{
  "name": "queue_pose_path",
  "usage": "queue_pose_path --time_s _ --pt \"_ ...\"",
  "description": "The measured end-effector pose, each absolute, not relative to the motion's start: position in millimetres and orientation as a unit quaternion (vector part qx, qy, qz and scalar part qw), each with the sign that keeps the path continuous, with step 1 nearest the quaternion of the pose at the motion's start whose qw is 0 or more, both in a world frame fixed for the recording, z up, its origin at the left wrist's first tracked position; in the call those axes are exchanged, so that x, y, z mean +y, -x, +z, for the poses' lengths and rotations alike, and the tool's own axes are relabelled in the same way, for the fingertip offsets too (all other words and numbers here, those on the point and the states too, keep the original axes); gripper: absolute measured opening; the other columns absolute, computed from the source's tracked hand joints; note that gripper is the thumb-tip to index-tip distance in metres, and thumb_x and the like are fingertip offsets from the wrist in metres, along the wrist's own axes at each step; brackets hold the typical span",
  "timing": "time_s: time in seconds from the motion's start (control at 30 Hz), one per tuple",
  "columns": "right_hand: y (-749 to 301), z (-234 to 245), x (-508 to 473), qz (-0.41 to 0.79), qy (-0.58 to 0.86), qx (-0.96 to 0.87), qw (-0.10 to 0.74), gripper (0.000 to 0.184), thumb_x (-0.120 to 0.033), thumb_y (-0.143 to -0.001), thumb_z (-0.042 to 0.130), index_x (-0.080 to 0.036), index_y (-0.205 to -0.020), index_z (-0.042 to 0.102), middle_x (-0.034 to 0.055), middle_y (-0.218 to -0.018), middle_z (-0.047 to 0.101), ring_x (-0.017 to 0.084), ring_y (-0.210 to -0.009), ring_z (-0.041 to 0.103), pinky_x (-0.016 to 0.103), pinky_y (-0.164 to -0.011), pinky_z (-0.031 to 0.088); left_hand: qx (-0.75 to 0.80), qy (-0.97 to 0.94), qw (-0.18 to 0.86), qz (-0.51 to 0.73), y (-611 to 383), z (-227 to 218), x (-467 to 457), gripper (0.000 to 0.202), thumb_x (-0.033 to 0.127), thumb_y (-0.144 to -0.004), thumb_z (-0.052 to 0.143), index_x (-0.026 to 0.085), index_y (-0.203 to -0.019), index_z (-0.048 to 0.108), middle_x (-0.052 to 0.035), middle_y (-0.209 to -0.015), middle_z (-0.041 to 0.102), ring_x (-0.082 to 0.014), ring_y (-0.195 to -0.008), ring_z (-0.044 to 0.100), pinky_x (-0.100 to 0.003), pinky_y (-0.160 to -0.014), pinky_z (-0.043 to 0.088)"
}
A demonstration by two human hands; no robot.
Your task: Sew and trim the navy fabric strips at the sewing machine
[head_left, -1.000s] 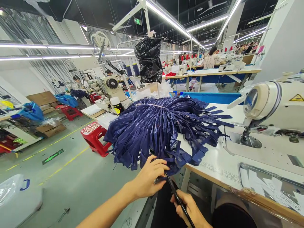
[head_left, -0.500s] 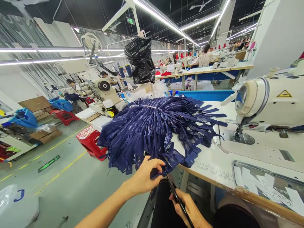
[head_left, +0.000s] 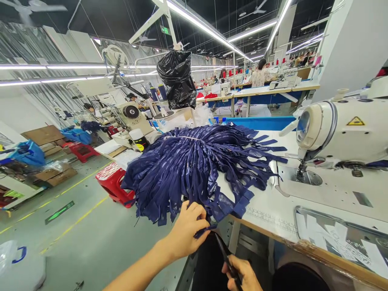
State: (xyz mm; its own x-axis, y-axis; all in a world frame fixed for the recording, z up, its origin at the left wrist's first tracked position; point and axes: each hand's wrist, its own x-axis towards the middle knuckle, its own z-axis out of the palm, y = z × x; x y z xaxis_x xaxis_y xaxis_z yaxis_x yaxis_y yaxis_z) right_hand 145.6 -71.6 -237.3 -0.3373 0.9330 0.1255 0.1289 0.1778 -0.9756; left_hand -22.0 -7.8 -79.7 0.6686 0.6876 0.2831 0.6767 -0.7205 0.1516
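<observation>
A big bundle of navy fabric strips (head_left: 182, 169), bound across the top by a pale tie, lies fanned over the table's front edge. My left hand (head_left: 190, 226) is at its lower front, with thumb and fingers closed on the end of one navy strip (head_left: 203, 232). Lower and to the right, my right hand (head_left: 242, 273) wraps around slim black scissors (head_left: 223, 250). Their tip points up toward the pinched strip, just right of my left fingertips. I cannot make out whether the blades are apart.
A white sewing machine (head_left: 342, 133) stands on the table (head_left: 266, 210) at right, near a tray (head_left: 298, 220) of paper pieces. A red stool (head_left: 110, 186) is at left. A black plastic bag (head_left: 177, 79) hangs behind the bundle. Co-workers sit farther back.
My left fingers have folded further over the strip, and the hand has turned. My right hand and the scissors have dropped slightly, away from the bundle. The view has shifted a little.
</observation>
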Motion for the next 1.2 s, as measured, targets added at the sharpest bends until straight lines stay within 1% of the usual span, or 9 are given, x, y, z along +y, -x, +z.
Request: queue_pose_path --time_s 0.1,0.2,0.3,0.4,0.63,0.8,0.93,1.07,1.2 --pt "-159 -225 -70 0.502 0.409 -0.655 0.388 0.063 -0.072 -0.075 0.025 -0.017 -0.087 0.055 0.0040 -0.071 0.051 0.016 -0.064 0.047 0.028 -0.063 0.039 0.342 -0.919 -0.027 0.196 23 -73 -11 0.007 0.017 -0.075 0.052 0.019 -0.071 0.058 -0.0074 -0.106 0.052 -0.0234 -0.100 0.045 -0.045 -0.088 0.026" --pt "-162 -214 -59 0.495 0.374 -0.678 0.393 0.066 -0.074 -0.073 0.025 -0.017 -0.086 0.055 0.0032 -0.069 0.050 0.015 -0.062 0.045 0.029 -0.062 0.039 0.312 -0.934 -0.007 0.171 19 -73 -9 0.006 0.014 -0.072 0.051 0.018 -0.071 0.054 -0.0072 -0.122 0.048 -0.0255 -0.114 0.039 -0.049 -0.099 0.015" --pt "-158 -218 -49 0.477 0.381 -0.679 0.408 0.071 -0.081 -0.064 0.025 -0.017 -0.073 0.054 -0.0012 -0.057 0.043 0.012 -0.051 0.039 0.026 -0.053 0.035 0.300 -0.939 0.064 0.155 15 -78 -5 0.008 0.010 -0.068 0.049 0.018 -0.068 0.047 -0.0041 -0.102 0.060 -0.0169 -0.094 0.053 -0.043 -0.101 0.016" --pt "-157 -232 -52 0.479 0.415 -0.660 0.404 0.072 -0.086 -0.057 0.028 -0.018 -0.062 0.051 -0.0037 -0.047 0.036 0.011 -0.045 0.035 0.025 -0.047 0.031 0.313 -0.930 0.106 0.158 16 -83 -3 0.013 0.009 -0.063 0.048 0.018 -0.063 0.039 0.0004 -0.081 0.060 -0.0119 -0.073 0.053 -0.040 -0.097 0.023" --pt "-170 -226 -61 0.496 0.389 -0.675 0.384 0.061 -0.070 -0.076 0.024 -0.017 -0.085 0.054 0.0031 -0.071 0.050 0.014 -0.061 0.044 0.027 -0.059 0.038 0.372 -0.891 0.189 0.179 15 -76 -6 0.027 0.013 -0.060 0.050 0.020 -0.085 0.043 -0.0003 -0.084 0.057 -0.0141 -0.077 0.053 -0.043 -0.100 0.021" --pt "-166 -215 -43 0.502 0.363 -0.668 0.411 0.068 -0.078 -0.068 0.026 -0.016 -0.077 0.052 -0.0025 -0.057 0.040 0.011 -0.051 0.036 0.024 -0.049 0.029 0.444 -0.862 0.185 0.158 1 -86 2 0.046 0.009 -0.066 0.050 0.020 -0.111 0.045 -0.0009 -0.085 0.059 -0.0158 -0.082 0.055 -0.042 -0.094 0.027" --pt "-165 -216 -42 0.464 0.400 -0.682 0.400 0.067 -0.077 -0.069 0.025 -0.016 -0.072 0.051 -0.0024 -0.056 0.041 0.011 -0.051 0.037 0.024 -0.049 0.028 0.458 -0.861 0.159 0.150 -4 -95 5 0.043 0.008 -0.069 0.052 0.020 -0.110 0.048 -0.0010 -0.080 0.061 -0.0161 -0.078 0.056 -0.042 -0.090 0.029" --pt "-173 -213 -49 0.372 0.446 -0.723 0.374 0.061 -0.074 -0.073 0.023 -0.018 -0.069 0.047 0.0000 -0.059 0.048 0.013 -0.052 0.043 0.025 -0.050 0.032 0.436 -0.875 0.130 0.166 -2 -99 2 0.052 0.006 -0.069 0.051 0.021 -0.119 0.041 -0.0014 -0.080 0.061 -0.0161 -0.077 0.055 -0.041 -0.088 0.030" --pt "-180 -208 -50 0.193 0.505 -0.754 0.374 0.051 -0.067 -0.076 0.033 -0.020 -0.062 0.042 -0.0002 -0.057 0.050 0.014 -0.051 0.044 0.027 -0.051 0.034 0.418 -0.887 0.104 0.167 -1 -101 3 0.046 0.003 -0.068 0.051 0.020 -0.110 0.048 -0.0003 -0.075 0.060 -0.0158 -0.074 0.055 -0.038 -0.084 0.031"
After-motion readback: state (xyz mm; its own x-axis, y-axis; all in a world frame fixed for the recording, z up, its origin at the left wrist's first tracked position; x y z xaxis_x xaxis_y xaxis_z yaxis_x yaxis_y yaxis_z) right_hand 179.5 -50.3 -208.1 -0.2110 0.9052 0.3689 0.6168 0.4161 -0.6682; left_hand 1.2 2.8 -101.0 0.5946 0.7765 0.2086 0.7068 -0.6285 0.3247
